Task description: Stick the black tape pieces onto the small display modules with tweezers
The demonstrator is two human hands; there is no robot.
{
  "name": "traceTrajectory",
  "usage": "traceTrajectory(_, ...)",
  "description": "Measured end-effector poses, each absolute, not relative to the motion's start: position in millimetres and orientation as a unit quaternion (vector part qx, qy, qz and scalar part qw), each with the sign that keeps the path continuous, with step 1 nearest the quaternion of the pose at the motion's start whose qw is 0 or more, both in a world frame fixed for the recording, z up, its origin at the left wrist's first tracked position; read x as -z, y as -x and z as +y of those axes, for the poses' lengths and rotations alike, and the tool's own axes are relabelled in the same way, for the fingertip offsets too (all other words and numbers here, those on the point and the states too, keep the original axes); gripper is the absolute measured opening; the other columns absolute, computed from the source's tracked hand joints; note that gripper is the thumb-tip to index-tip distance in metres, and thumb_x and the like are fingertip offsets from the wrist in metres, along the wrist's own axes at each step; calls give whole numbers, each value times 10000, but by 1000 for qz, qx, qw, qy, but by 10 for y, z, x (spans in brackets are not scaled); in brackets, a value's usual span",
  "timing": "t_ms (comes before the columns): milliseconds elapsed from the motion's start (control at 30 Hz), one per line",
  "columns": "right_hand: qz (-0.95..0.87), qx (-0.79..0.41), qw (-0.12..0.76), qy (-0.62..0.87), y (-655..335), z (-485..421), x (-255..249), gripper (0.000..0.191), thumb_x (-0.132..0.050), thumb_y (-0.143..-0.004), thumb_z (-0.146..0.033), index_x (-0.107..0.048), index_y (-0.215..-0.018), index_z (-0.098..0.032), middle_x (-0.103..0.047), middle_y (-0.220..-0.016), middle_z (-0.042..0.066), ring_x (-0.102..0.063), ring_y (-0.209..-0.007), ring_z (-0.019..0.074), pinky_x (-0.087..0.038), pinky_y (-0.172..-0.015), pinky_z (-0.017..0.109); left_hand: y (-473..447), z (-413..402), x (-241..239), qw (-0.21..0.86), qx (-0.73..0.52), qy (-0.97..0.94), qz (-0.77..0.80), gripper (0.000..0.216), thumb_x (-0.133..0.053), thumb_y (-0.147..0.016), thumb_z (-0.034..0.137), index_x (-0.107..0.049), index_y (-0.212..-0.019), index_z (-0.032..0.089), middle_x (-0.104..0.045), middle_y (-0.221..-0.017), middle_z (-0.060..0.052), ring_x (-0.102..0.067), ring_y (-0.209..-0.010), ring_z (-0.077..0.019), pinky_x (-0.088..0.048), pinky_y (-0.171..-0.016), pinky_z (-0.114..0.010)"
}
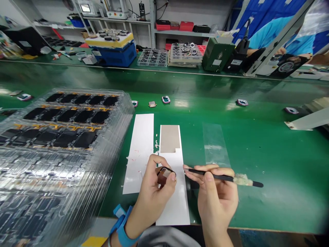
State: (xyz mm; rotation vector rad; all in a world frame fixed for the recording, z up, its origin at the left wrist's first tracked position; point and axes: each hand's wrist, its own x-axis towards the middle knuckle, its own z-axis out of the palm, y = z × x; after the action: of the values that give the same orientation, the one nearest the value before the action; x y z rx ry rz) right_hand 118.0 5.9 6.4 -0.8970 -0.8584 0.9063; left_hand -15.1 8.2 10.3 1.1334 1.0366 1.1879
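Between the thumb and fingers of my left hand (156, 192) is a small display panel (164, 173) with a black curved rim; part of it is hidden by the fingers. My right hand (218, 195) grips black tweezers (223, 177) wrapped in pale tape near the rear end, their tip pointing left, a short gap from the panel. Under my hands lies a white backing sheet (174, 206) with a grey-brown patch (170, 139) at its far end. A second white sheet (138, 154), dotted with small scraps (156, 144), lies to the left.
Stacked clear trays (113, 120) holding dark screens fill the left side. A clear film (216, 144) lies right of the sheets. Small watch-like housings (166, 99) sit along the green bench. Behind are a blue box (117, 55) and a co-worker's blue sleeve (269, 32).
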Motion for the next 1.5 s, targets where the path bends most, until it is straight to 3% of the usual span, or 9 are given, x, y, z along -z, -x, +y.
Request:
traceTrajectory(567,-371,-367,707,477,-1603,37,-84,98,-645,-907,-195,-549,-922,-195,-716,-900,42,-773,-834,254,-672,-732,401,139,33,-159,628,-430,-488,427,204,-437,-1024,442,-369,-1062,254,-515,-746,26,-492,-701,-144,-368,-608,-254)
traceTrajectory(700,-434,-369,639,517,-1839,-49,-4,74,-667,-885,-183,-600,-914,-193,-684,-877,27,-769,-810,221,-671,-729,349,151,34,-116,596,-426,-533,425,138,-336,-1060,381,-382,-1045,252,-567,-807,7,-509,-697,-147,-408,-666,-289)
traceTrajectory(800,-502,-375,572,529,-1939,-178,65,94,-674,-864,-143,-643,-930,-203,-671,-886,32,-756,-816,201,-663,-716,309,148,43,-80,565,-371,-605,421,142,-321,-1065,334,-420,-1012,246,-609,-906,-28,-585,-802,-171,-433,-753,-325)
traceTrajectory(1067,-585,-356,495,536,-1906,-383,209,174,-586,-902,-97,-631,-1015,-220,-660,-949,53,-715,-919,184,-637,-785,308,130,106,-147,518,-166,-722,428,165,-363,-1045,337,-498,-1020,246,-656,-884,-23,-628,-742,-189,-385,-617,-276)
traceTrajectory(1500,-565,-389,488,540,-1907,-367,205,131,-593,-914,-120,-633,-995,-215,-678,-946,48,-723,-928,174,-625,-816,280,138,96,-136,484,-134,-753,425,175,-327,-1045,325,-477,-1009,243,-651,-876,-19,-615,-709,-190,-375,-605,-281)
